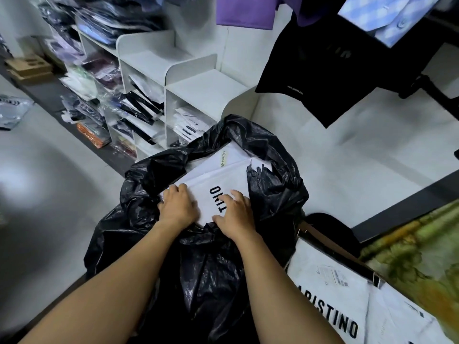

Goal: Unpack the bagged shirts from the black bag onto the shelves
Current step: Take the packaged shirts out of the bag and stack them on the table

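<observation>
A large black plastic bag [154, 219] stands open in front of me, filled with white bagged shirts. The top bagged shirt [218, 180] is white with black letters and lies at the bag's mouth. My left hand [177, 207] grips its near left edge, fingers curled over the side. My right hand [234, 214] lies on its near right part, fingers bent over the printed letters and thumb at the near edge. White shelves [196, 88] stand beyond the bag, their lower compartments holding several bagged shirts.
More bagged shirts in many colours pile on the shelves at the left [82, 58]. A cardboard box [347, 294] with white branded bags sits at the lower right. A black shirt [320, 63] and a purple shirt [246, 11] hang above. Grey floor [44, 194] lies to the left.
</observation>
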